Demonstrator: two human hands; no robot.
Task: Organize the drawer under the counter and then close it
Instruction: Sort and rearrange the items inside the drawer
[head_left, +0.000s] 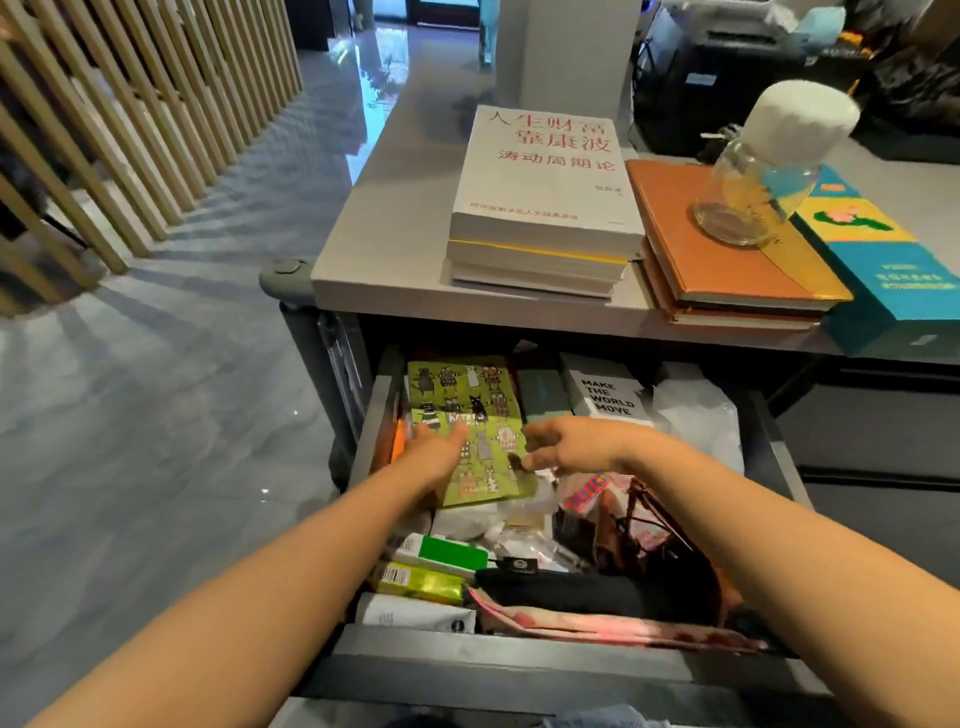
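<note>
Left hand (434, 452) flat on green cat-print booklet (467, 410), fingers straight, open. Right hand (571, 447) at booklet's right edge, fingers and thumb curved in a C; can't tell if it pinches the edge. Booklet lies rear-left in the open drawer (519, 660) under the bench (395, 218). Right of booklet: white box reading MAKE THE WORLD MOVE (608, 397), plastic bag (696, 415). Nearer than booklet: green-white box (447, 553), yellow-green pack (421, 582), black pouch (561, 592). Beyond booklet, on the bench: book stack (545, 208), orange notebooks (727, 260), tilted glass jar (737, 208) on them.
</note>
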